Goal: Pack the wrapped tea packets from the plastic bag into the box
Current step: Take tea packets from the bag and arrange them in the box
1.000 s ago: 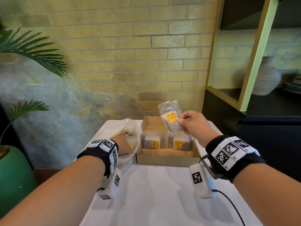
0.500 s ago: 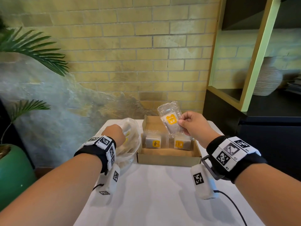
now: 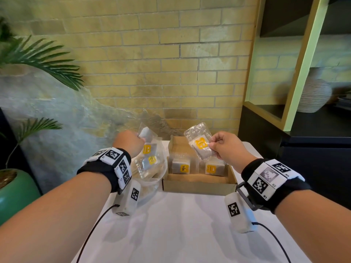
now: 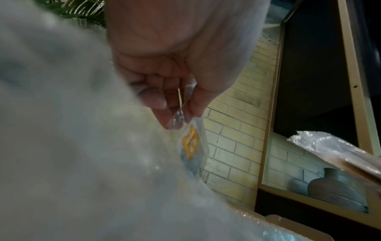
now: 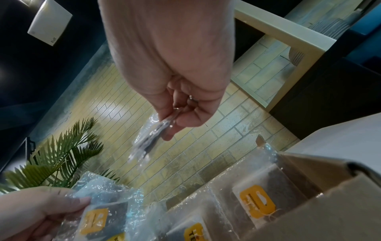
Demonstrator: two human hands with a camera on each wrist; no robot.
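clear-wrapped, yellow-labelled tea packets point(image 3: 201, 147) pinched in both left hand point(image 3: 129, 142) and right hand point(image 3: 227, 147).

both hands point(image 3: 131, 142) point(image 3: 227, 149) raised, each grip pinched tight.

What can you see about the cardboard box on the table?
The box is plain brown cardboard, low and open on top, sitting flat on the white table. Inside, two stacks of clear-wrapped tea packets with yellow labels stand side by side, left stack, right stack. The plastic bag lies against its left side. Neither hand touches it.
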